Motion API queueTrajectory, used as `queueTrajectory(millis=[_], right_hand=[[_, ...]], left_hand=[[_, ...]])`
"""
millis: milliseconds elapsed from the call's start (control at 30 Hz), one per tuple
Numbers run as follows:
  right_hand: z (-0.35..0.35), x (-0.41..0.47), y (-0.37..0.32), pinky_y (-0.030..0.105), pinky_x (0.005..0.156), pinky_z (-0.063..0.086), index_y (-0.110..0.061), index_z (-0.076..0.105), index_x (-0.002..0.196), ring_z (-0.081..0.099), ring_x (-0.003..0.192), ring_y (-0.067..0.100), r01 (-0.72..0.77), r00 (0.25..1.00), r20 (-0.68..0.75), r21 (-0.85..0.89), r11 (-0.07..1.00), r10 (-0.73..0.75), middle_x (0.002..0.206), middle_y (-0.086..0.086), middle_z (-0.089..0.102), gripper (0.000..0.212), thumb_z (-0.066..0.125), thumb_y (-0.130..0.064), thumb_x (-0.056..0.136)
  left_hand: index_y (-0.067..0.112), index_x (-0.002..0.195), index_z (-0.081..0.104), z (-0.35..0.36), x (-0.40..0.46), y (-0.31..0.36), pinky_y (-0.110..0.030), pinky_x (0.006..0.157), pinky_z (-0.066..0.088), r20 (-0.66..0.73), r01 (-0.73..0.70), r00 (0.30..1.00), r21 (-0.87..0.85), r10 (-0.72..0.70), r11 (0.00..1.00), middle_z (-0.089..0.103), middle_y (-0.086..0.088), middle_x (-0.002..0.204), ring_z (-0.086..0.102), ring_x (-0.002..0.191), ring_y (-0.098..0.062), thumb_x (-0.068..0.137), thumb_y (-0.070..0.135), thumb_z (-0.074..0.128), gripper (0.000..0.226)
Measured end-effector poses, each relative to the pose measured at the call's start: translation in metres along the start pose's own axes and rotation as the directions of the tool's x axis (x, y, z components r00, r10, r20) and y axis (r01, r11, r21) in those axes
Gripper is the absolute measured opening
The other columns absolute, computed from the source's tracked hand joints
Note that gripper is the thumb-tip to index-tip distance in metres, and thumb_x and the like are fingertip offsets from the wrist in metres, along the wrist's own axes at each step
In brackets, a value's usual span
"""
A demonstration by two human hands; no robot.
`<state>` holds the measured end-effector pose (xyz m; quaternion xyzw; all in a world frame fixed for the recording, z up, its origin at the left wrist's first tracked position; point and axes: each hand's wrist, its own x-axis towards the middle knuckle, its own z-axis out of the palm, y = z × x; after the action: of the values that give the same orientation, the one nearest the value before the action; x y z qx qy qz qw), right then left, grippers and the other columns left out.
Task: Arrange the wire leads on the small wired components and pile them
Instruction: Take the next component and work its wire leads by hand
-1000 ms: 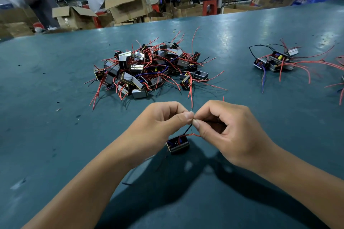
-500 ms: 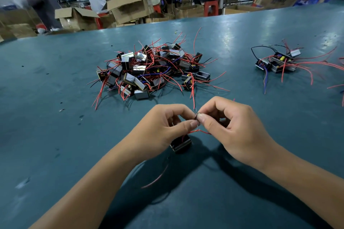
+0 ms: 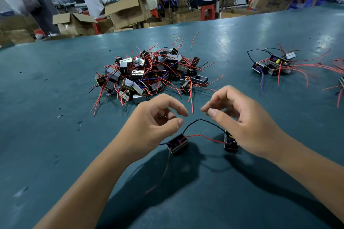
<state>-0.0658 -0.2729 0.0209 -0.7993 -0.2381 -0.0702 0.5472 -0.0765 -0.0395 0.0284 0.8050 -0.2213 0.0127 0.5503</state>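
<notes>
Two small black wired components lie on the teal table between my hands: one (image 3: 177, 145) below my left hand, the other (image 3: 230, 145) partly under my right hand. Their black leads (image 3: 198, 120) meet in a peak and their red leads (image 3: 200, 135) join below it. My left hand (image 3: 154, 126) hovers open just above and left of the leads, holding nothing. My right hand (image 3: 240, 117) hovers open to the right, fingers apart. A big tangled pile of components (image 3: 149, 76) with red wires lies behind my hands. A smaller pile (image 3: 273, 65) sits at the right.
Loose red leads (image 3: 340, 89) and another component show at the far right edge. The table's far edge (image 3: 167, 24) borders cardboard boxes (image 3: 128, 13) and several seated people at benches. A long red lead (image 3: 163, 174) trails toward me from the left component.
Both hands let go of the pinched lead ends and moved apart, opening. The components now rest on the table, and a second one shows by my right hand.
</notes>
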Motion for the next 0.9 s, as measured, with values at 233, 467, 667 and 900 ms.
queueTrajectory(millis=[233,467,667,900], right_hand=[[-0.014,-0.004,-0.002,0.016,0.101,0.037,-0.02,0.068,0.093,0.056,0.121,0.01,0.249,0.934,0.3,-0.164,0.954,-0.193,0.124,-0.012,0.063,0.008,0.067,-0.025,0.087],[-0.01,0.0,0.002,0.013,0.099,0.034,-0.02,0.066,0.088,0.053,0.121,0.006,0.295,0.936,0.268,-0.254,0.921,-0.226,0.123,-0.012,0.06,0.004,0.065,-0.024,0.09],[-0.036,0.004,-0.003,0.017,0.106,0.035,-0.028,0.059,0.114,0.051,0.129,0.006,0.15,0.923,0.375,-0.132,0.98,-0.09,0.129,-0.017,0.062,0.026,0.056,-0.011,0.095],[-0.057,0.004,0.012,-0.001,0.104,0.016,-0.057,0.035,0.132,0.018,0.13,-0.028,0.208,0.705,0.651,-0.57,0.795,0.281,0.146,-0.035,0.029,0.059,0.066,-0.035,0.088]], left_hand=[[0.023,0.096,0.076,0.005,-0.001,0.002,-0.041,0.066,0.046,0.159,-0.076,0.986,0.163,0.05,0.984,0.057,0.001,0.085,0.053,0.071,-0.029,0.083,0.033,0.079,0.016],[0.017,0.09,0.073,0.004,0.0,0.001,-0.047,0.072,0.05,0.151,-0.112,0.985,0.198,0.082,0.974,0.062,0.002,0.085,0.06,0.074,-0.022,0.09,0.029,0.073,0.011],[0.033,0.098,0.056,-0.007,-0.001,-0.001,-0.041,0.069,0.048,0.181,-0.01,0.983,0.194,-0.026,0.981,0.058,0.012,0.081,0.052,0.07,-0.015,0.088,0.027,0.068,0.017],[0.039,0.111,0.054,-0.022,-0.001,-0.015,-0.023,0.068,0.046,0.287,0.122,0.911,0.501,-0.297,0.857,0.056,0.014,0.088,0.051,0.07,-0.004,0.089,0.04,0.073,0.029]])
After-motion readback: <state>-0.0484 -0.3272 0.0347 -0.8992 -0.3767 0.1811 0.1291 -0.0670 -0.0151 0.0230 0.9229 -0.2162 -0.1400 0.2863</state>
